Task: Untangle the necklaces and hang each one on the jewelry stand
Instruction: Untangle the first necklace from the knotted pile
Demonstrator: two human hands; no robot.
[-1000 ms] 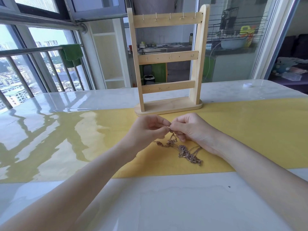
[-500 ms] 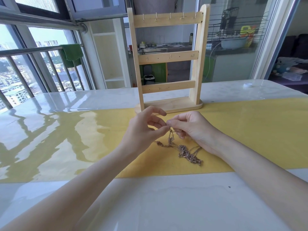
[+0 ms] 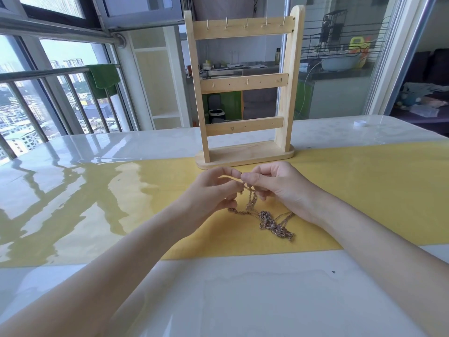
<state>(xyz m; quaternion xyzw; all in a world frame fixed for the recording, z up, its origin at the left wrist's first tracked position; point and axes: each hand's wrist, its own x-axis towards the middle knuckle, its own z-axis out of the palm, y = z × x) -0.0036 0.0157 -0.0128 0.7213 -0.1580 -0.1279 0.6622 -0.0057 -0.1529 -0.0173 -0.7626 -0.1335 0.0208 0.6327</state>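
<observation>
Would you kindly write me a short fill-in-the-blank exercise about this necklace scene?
1. The wooden jewelry stand has ____ horizontal bars with hooks.
2. The number of necklaces hanging on the stand is ____.
3. The tangled necklaces lie on a ____ mat.
4. The left hand and right hand pinch a chain ____ the table.

Missing words: three; zero; yellow; above

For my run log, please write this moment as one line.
step: untangling | left hand: pinches tangled gold chain necklaces | right hand: pinches same | wooden three-bar jewelry stand: hooks bare
</observation>
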